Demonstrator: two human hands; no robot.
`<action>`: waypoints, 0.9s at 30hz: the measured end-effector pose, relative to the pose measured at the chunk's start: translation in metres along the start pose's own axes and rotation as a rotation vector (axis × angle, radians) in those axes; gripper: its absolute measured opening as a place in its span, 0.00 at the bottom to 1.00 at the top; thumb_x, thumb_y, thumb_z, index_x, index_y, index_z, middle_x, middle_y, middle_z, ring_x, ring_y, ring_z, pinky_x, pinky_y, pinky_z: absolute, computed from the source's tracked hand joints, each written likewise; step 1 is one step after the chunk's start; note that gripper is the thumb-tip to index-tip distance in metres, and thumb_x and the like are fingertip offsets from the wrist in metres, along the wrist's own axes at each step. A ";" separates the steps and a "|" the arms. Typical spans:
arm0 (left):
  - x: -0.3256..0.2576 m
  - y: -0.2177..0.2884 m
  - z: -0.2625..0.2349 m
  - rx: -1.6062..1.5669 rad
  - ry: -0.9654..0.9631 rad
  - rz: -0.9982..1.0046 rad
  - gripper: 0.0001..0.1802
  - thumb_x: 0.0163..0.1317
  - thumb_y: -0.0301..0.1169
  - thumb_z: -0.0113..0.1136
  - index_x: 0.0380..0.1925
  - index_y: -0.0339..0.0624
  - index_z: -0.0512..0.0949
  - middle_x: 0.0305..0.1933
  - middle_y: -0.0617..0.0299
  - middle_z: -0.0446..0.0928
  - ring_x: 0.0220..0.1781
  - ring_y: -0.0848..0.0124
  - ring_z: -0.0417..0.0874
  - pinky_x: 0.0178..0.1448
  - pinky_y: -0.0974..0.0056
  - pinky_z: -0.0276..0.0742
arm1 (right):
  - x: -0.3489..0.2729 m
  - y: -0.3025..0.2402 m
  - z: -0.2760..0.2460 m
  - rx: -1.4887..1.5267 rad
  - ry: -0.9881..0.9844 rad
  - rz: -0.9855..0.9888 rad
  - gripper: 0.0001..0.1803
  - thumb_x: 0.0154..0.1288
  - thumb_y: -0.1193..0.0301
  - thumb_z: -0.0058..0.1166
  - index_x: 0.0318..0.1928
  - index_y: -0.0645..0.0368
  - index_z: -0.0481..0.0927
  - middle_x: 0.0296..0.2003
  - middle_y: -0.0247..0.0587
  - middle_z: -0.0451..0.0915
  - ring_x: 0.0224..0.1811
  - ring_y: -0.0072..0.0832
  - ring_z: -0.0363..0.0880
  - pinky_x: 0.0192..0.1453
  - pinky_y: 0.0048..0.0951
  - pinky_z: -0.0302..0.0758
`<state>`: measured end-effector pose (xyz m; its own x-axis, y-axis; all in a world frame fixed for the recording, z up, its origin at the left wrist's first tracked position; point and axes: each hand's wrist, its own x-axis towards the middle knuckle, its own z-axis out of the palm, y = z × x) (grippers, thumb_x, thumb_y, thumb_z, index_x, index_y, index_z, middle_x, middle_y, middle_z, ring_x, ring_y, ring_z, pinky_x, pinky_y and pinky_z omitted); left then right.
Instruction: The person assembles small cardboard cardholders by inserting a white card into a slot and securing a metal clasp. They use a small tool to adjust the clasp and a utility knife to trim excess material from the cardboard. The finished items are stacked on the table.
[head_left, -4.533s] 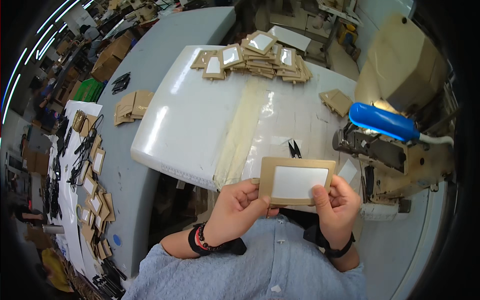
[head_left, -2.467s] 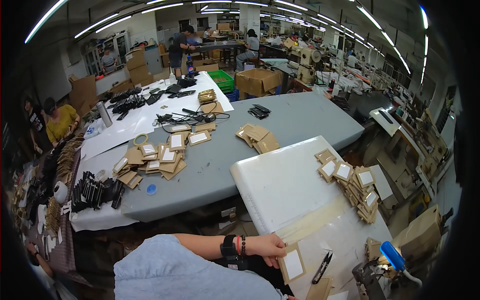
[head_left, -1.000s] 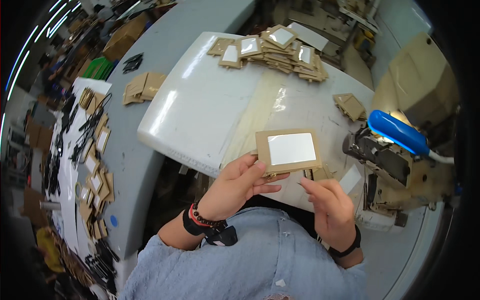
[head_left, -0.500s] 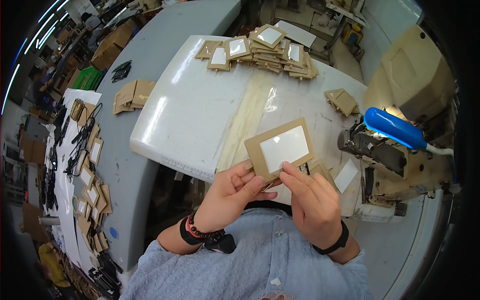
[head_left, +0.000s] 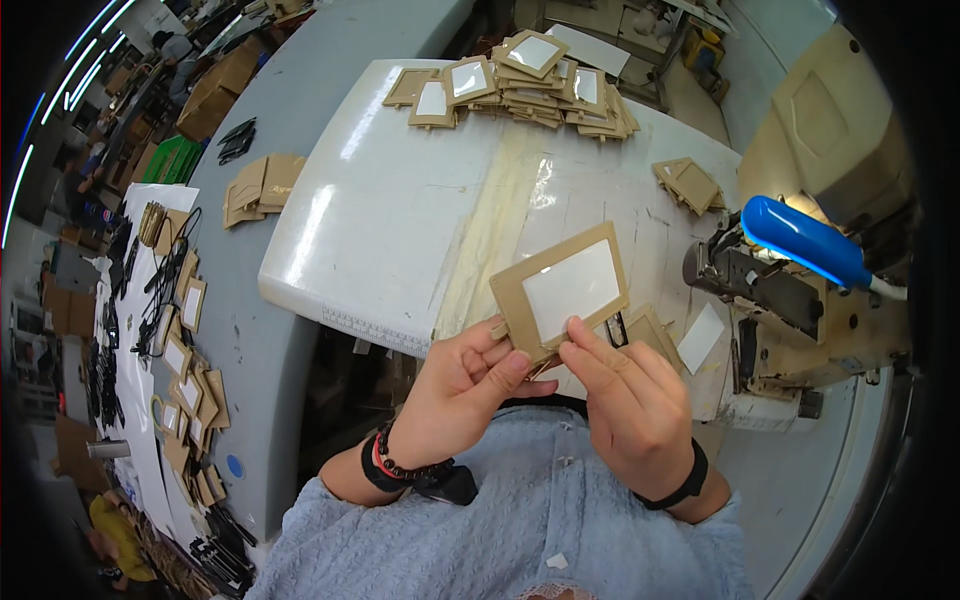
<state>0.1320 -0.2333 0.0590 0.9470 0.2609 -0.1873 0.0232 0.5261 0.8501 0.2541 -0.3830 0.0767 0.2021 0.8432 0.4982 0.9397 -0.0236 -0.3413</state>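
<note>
A tan card holder with a clear window is held tilted in front of my chest, above the near side of the white work table. My left hand pinches its lower left corner between thumb and fingers. At its lower edge, my right hand is closed, thumb and forefinger tips pressed together by the window's bottom corner. The thumb of that hand is mostly hidden. Just beyond my right fingers, another tan piece lies on the table, partly covered.
A sewing machine with a blue lamp stands at the right. Piled card holders lie at the far side of the white table, a smaller stack nearer the machine. More holders and black cords cover the grey left table.
The whole view has shifted slightly. Both hands keep the same grip, and the card holder has barely tilted.
</note>
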 end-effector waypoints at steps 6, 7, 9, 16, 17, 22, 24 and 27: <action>0.000 -0.001 0.000 0.007 0.006 -0.005 0.24 0.71 0.26 0.43 0.65 0.31 0.57 0.59 0.53 0.72 0.61 0.65 0.74 0.58 0.63 0.78 | 0.000 0.000 -0.002 -0.018 -0.018 -0.004 0.23 0.45 0.80 0.53 0.47 0.70 0.77 0.50 0.55 0.77 0.29 0.33 0.74 0.31 0.29 0.71; 0.000 0.000 0.001 0.010 0.008 -0.007 0.24 0.71 0.26 0.43 0.65 0.31 0.57 0.59 0.53 0.72 0.60 0.65 0.74 0.58 0.62 0.78 | 0.000 0.000 -0.002 -0.020 -0.018 -0.007 0.23 0.45 0.80 0.53 0.47 0.70 0.77 0.51 0.55 0.77 0.29 0.33 0.74 0.31 0.29 0.71; 0.000 -0.001 0.001 0.028 0.016 -0.001 0.24 0.71 0.25 0.43 0.65 0.30 0.57 0.59 0.53 0.72 0.60 0.66 0.74 0.58 0.63 0.78 | 0.001 0.000 -0.002 -0.030 -0.017 -0.008 0.23 0.45 0.80 0.54 0.47 0.70 0.77 0.50 0.53 0.78 0.29 0.33 0.74 0.31 0.29 0.71; -0.004 -0.009 0.003 0.220 0.026 0.055 0.23 0.71 0.26 0.43 0.64 0.29 0.58 0.58 0.52 0.72 0.59 0.66 0.74 0.59 0.62 0.77 | 0.001 -0.005 -0.004 -0.030 -0.068 0.004 0.22 0.45 0.78 0.55 0.46 0.70 0.78 0.39 0.42 0.76 0.31 0.31 0.74 0.31 0.29 0.71; -0.005 -0.009 0.002 0.271 0.023 0.037 0.23 0.71 0.26 0.43 0.63 0.29 0.57 0.58 0.50 0.71 0.59 0.64 0.74 0.60 0.60 0.77 | 0.002 -0.005 -0.006 -0.040 -0.095 -0.007 0.22 0.45 0.77 0.55 0.46 0.70 0.78 0.37 0.40 0.75 0.31 0.31 0.74 0.32 0.29 0.71; -0.005 -0.003 0.002 0.006 -0.008 -0.072 0.22 0.72 0.27 0.41 0.63 0.29 0.59 0.57 0.54 0.72 0.57 0.70 0.75 0.60 0.64 0.76 | -0.001 -0.005 -0.003 0.139 -0.021 0.079 0.19 0.47 0.83 0.54 0.44 0.69 0.79 0.36 0.43 0.74 0.32 0.33 0.75 0.33 0.28 0.74; -0.003 -0.005 0.006 -0.079 0.000 -0.039 0.21 0.72 0.27 0.40 0.62 0.29 0.60 0.57 0.56 0.72 0.56 0.72 0.75 0.60 0.65 0.76 | -0.003 -0.011 0.003 0.222 0.066 0.185 0.20 0.46 0.87 0.54 0.44 0.69 0.79 0.35 0.44 0.74 0.32 0.34 0.76 0.33 0.28 0.75; -0.003 -0.003 0.014 -0.106 -0.001 0.016 0.21 0.73 0.28 0.40 0.62 0.29 0.60 0.58 0.55 0.71 0.56 0.72 0.75 0.61 0.64 0.75 | -0.005 -0.020 0.009 0.296 0.182 0.286 0.23 0.42 0.91 0.54 0.44 0.68 0.79 0.35 0.44 0.74 0.31 0.34 0.76 0.32 0.29 0.75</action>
<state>0.1338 -0.2463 0.0639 0.9474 0.2692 -0.1732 -0.0262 0.6043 0.7963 0.2316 -0.3818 0.0741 0.5122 0.7166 0.4734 0.7247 -0.0647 -0.6861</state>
